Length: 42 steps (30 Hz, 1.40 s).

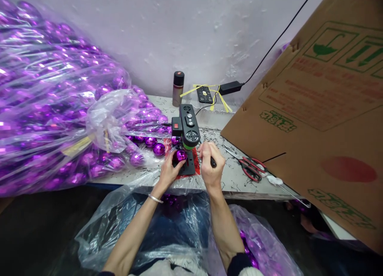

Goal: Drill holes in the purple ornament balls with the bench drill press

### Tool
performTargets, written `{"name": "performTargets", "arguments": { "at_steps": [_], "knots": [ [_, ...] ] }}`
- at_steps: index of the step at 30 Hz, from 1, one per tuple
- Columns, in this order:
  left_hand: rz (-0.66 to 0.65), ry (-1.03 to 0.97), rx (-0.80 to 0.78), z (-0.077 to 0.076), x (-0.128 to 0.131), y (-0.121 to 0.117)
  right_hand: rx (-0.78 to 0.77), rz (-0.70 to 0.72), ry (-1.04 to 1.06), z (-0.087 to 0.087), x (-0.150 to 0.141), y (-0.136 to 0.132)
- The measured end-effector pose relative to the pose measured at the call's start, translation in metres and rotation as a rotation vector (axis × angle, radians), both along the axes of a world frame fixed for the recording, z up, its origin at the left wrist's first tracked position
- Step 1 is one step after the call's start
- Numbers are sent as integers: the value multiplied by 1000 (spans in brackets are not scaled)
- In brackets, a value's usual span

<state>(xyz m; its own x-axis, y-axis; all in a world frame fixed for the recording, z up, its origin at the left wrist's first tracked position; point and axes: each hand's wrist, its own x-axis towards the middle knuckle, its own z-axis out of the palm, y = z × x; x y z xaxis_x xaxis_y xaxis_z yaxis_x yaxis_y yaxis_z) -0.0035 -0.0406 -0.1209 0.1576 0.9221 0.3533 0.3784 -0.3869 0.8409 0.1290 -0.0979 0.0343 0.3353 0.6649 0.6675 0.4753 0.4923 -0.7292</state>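
Observation:
My left hand (170,171) is closed round a shiny purple faceted ball (180,155), with thumb and fingers at its sides. That ball sits at the front of a small black bench machine (189,125), just below its head with a green ring. My right hand (212,162) is wrapped in a fist round a black handle (213,162), whose end pokes out below the fingers. The rest of the handle is hidden by the fist, close to the machine's right side. A red sheet (196,164) lies under the machine's black base.
Clear plastic bags (107,120) full of purple balls fill the left. Red-handled scissors (252,167) lie on the table by a large cardboard box (299,128). Behind the machine are a dark-capped bottle (177,89) and a black adapter (231,87) with a cable.

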Motion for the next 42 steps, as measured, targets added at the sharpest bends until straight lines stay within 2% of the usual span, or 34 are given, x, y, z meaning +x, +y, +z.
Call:
{"name": "performTargets", "arguments": {
  "at_steps": [8, 18, 26, 36, 42],
  "knots": [
    [-142, 155, 120, 7, -7, -2, 29, -13, -9, -11, 0, -2],
    [-88, 104, 49, -5, 3, 12, 32, -1, -21, -17, 2, -5],
    [-194, 158, 67, -3, -7, 14, 22, -10, -30, -23, 3, -7],
    [-110, 155, 113, -17, 4, 0, 40, -18, -55, -25, 3, -8],
    [-104, 143, 91, -20, 3, 0, 79, -72, -66, -41, 0, -7]
  ]
}}
